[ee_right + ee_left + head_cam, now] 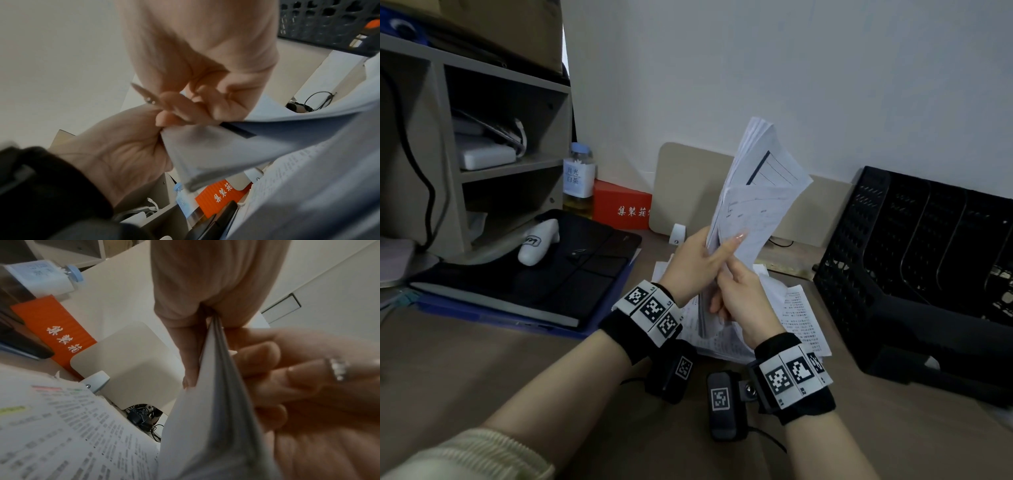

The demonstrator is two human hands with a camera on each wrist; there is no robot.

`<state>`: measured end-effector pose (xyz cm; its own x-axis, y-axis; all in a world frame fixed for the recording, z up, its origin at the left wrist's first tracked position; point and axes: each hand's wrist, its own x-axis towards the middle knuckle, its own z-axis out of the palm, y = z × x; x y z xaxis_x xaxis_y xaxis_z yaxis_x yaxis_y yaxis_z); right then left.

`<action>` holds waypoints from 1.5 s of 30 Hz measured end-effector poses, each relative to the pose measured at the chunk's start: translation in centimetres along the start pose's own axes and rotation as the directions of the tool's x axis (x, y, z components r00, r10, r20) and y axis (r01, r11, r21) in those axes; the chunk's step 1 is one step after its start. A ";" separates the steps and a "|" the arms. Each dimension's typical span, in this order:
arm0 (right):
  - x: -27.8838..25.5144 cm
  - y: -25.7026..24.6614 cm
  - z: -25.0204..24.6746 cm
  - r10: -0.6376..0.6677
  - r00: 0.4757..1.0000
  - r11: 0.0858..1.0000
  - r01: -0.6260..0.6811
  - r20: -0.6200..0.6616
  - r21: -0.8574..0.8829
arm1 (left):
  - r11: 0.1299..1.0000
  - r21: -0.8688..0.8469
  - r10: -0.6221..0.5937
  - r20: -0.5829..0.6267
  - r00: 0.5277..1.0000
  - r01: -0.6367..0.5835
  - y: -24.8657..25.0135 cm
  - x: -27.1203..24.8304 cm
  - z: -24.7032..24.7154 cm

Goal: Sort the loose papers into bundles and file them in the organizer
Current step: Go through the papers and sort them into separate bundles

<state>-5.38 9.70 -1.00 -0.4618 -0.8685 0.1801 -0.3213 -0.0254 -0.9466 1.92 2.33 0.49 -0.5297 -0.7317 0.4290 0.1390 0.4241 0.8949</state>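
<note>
Over the desk, a bundle of white printed papers (763,192) stands upright and fans out at its top. My left hand (709,250) grips its lower left edge, with one long-nailed finger lying across the front sheet. Just below, my right hand (729,294) grips the bundle's bottom. In the left wrist view the bundle (205,418) shows edge-on under my left hand (201,321). My right hand (205,105) pinches the sheets (226,146) in the right wrist view. More loose papers (801,308) lie on the desk beneath the hands. The black mesh organizer (914,240) stands at the right.
A black folder (551,274) with a white gadget (539,245) on it lies at the left. Behind it are a grey shelf unit (482,154), a bottle (578,178) and a red box (623,209). A beige panel (688,178) lines the desk's back edge.
</note>
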 end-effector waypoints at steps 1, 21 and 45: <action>0.0 0.1 0.0 -0.007 1.000 1.000 0.007 0.018 -0.004 | 0.999 -0.030 -0.014 -0.029 0.999 0.014 -0.2 0.2 0.0; 1.8 3.8 -5.5 0.321 0.713 0.914 -0.406 -0.623 0.007 | 0.890 -0.455 -0.146 -0.294 0.944 -0.004 0.1 1.6 -2.6; 2.4 1.9 -0.3 0.473 0.725 0.702 0.034 -0.501 0.711 | 0.874 -0.485 -0.112 -0.244 0.963 -0.021 -0.3 0.8 -0.6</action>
<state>-7.32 7.68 -2.28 -0.9009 -0.3937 -0.1828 0.3467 -0.3992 -0.8488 1.91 1.28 0.65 -0.3217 -0.8826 0.3427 0.5388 0.1270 0.8328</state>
